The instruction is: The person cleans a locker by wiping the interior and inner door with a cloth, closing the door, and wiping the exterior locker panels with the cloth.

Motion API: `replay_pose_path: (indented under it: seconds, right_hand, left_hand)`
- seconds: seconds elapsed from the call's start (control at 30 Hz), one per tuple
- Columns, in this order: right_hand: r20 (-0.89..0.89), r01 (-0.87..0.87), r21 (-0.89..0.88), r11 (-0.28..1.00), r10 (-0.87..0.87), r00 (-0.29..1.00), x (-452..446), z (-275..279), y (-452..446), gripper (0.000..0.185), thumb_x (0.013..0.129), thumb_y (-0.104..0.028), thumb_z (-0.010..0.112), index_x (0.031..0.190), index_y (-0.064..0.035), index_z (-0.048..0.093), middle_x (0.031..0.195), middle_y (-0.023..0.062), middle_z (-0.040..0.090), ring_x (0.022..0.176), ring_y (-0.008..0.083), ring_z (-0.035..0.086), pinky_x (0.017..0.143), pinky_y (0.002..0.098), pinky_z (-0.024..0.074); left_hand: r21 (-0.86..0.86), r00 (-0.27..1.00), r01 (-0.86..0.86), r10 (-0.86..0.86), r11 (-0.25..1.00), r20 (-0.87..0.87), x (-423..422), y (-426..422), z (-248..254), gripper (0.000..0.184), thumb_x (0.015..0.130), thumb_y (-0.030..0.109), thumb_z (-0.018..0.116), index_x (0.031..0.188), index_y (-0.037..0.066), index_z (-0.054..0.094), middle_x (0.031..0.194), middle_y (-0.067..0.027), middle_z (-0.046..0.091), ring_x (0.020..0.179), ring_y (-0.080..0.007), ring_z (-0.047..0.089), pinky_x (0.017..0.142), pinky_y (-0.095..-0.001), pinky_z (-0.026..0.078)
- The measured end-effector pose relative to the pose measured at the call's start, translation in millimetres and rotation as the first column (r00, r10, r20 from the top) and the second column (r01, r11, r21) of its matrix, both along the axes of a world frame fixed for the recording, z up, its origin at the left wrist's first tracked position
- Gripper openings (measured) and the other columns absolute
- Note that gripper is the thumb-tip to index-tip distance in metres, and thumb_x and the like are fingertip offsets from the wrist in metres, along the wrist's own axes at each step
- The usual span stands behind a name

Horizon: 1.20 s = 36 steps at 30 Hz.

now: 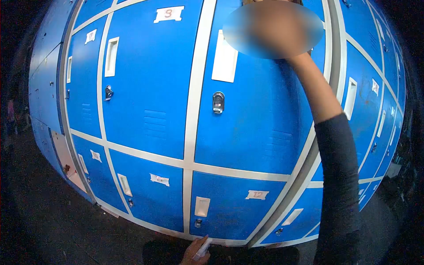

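Note:
My right arm, in a dark sleeve, reaches up from the lower right. My right hand (280, 33) is in front of the upper part of a large blue locker door (251, 128), and a blurred oval hides its fingers. A sliver of something brown shows above it at the top edge; what it is cannot be made out. Low in the view, my left hand (192, 252) is closed around a small white object (203, 248). That hand is just below the locker door marked 12 (238, 212).
Blue lockers in pale frames fill the view. Doors carry white recessed handles (224, 62), metal locks (218, 103) and paper number labels (168, 14). At the far left, an open compartment (66, 154) holds a small brown item. The floor (53, 212) is dark.

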State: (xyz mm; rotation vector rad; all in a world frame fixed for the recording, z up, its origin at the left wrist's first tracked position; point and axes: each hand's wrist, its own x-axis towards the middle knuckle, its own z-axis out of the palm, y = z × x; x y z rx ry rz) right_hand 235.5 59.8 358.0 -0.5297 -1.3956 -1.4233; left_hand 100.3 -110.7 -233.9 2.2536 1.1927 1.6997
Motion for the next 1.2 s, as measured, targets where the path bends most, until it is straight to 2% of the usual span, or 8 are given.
replay_pose_path:
  seconds: [0.2, 0.47, 0.57, 0.63, 0.7, 0.8, 0.9, 1.2]
  right_hand:
    - [0.177, -0.045, -0.124, 0.991, 0.066, 0.982, 12.5, -114.5, -8.6, 0.06, 0.08, -0.04, 0.058, 0.136, -0.0228, 0.045, 0.143, 0.0167, 0.035, 0.133, 0.0373, 0.031, 0.107, 0.0526, 0.0235]
    - [0.804, 0.278, -0.333, 0.901, 0.118, 0.582, 68.6, -321.6, -4.4, 0.077, 0.074, -0.048, 0.06, 0.143, -0.0256, 0.033, 0.149, 0.011, 0.028, 0.139, 0.0312, 0.023, 0.108, 0.0553, 0.0214]
    - [0.827, 0.27, -0.328, 0.905, 0.137, 0.545, 76.9, -304.9, -4.8, 0.077, 0.073, -0.047, 0.061, 0.142, -0.0262, 0.034, 0.15, 0.0085, 0.027, 0.14, 0.0287, 0.023, 0.108, 0.0551, 0.0219]
    - [0.75, 0.279, -0.438, 0.855, 0.176, 0.637, 76.4, -258.9, -12.6, 0.077, 0.072, -0.042, 0.064, 0.142, -0.0285, 0.034, 0.151, 0.0078, 0.027, 0.139, 0.0292, 0.025, 0.106, 0.0568, 0.0262]
    - [0.583, 0.1, -0.362, 0.927, 0.142, 0.8, 79.7, -201.8, -11.9, 0.073, 0.071, -0.038, 0.065, 0.139, -0.0293, 0.04, 0.149, 0.0092, 0.029, 0.137, 0.0317, 0.028, 0.105, 0.0545, 0.0295]
    - [0.294, -0.038, -0.078, 0.996, 0.06, 0.954, 88.9, -113.2, 0.8, 0.058, 0.075, -0.035, 0.063, 0.131, -0.0264, 0.051, 0.141, 0.0135, 0.038, 0.13, 0.0361, 0.035, 0.106, 0.0485, 0.0305]
    - [-0.022, -0.018, 0.102, 0.995, 0.021, 1.0, 102.5, -30.2, 24.1, 0.052, 0.083, -0.038, 0.058, 0.132, -0.0234, 0.049, 0.137, 0.0191, 0.038, 0.124, 0.0404, 0.038, 0.104, 0.0472, 0.0314]
    - [-0.178, -0.085, 0.116, 0.99, 0.105, 0.978, 87.7, -65.7, 10.3, 0.051, 0.087, -0.04, 0.055, 0.134, -0.0224, 0.046, 0.134, 0.0223, 0.036, 0.119, 0.0417, 0.039, 0.101, 0.0473, 0.0333]
  left_hand:
    - [-0.522, 0.998, 0.027, -0.048, 0.853, -0.027, -7.3, 8.6, -36.3, 0.076, 0.072, 0.032, 0.069, 0.138, 0.008, 0.039, 0.134, -0.0148, 0.047, 0.119, -0.0354, 0.047, 0.103, -0.0445, 0.036]
    - [-0.424, 0.966, -0.116, 0.002, 0.898, -0.26, -7.6, 10.0, -39.6, 0.075, 0.07, 0.03, 0.067, 0.137, 0.007, 0.039, 0.128, -0.0165, 0.05, 0.115, -0.0374, 0.049, 0.103, -0.0465, 0.037]
    - [-0.379, 0.944, -0.157, 0.026, 0.912, -0.33, -6.6, 8.7, -35.1, 0.075, 0.07, 0.027, 0.065, 0.137, 0.005, 0.038, 0.126, -0.0179, 0.051, 0.114, -0.0377, 0.05, 0.101, -0.0467, 0.038]
    - [-0.555, 0.995, 0.095, -0.057, 0.826, 0.085, -10.4, 21.8, -67.0, 0.07, 0.072, 0.024, 0.064, 0.135, 0.004, 0.04, 0.122, -0.0171, 0.053, 0.111, -0.0355, 0.052, 0.099, -0.0452, 0.04]
    - [-0.479, 0.551, 0.689, 0.037, 0.544, 0.834, -17.3, 56.3, -157.6, 0.061, 0.076, 0.02, 0.063, 0.131, 0.003, 0.044, 0.118, -0.0144, 0.056, 0.106, -0.031, 0.055, 0.094, -0.0421, 0.044]
    - [-0.249, 0.91, -0.211, 0.097, 0.945, -0.403, -1.4, 14.0, -30.4, 0.046, 0.083, 0.018, 0.063, 0.125, 0.004, 0.05, 0.11, -0.0084, 0.059, 0.098, -0.0216, 0.057, 0.084, -0.0357, 0.048]
    - [-0.552, 0.531, 0.631, 0.214, 0.545, 0.82, -15.0, 65.5, -164.4, 0.041, 0.086, 0.021, 0.064, 0.122, 0.005, 0.051, 0.105, -0.0051, 0.059, 0.094, -0.0175, 0.057, 0.078, -0.0333, 0.049]
    - [-0.328, 0.999, 0.034, -0.024, 0.944, 0.032, -5.5, 9.5, -7.5, 0.073, 0.069, 0.014, 0.067, 0.136, 0.002, 0.04, 0.097, -0.0186, 0.054, 0.088, -0.037, 0.057, 0.078, -0.0443, 0.047]
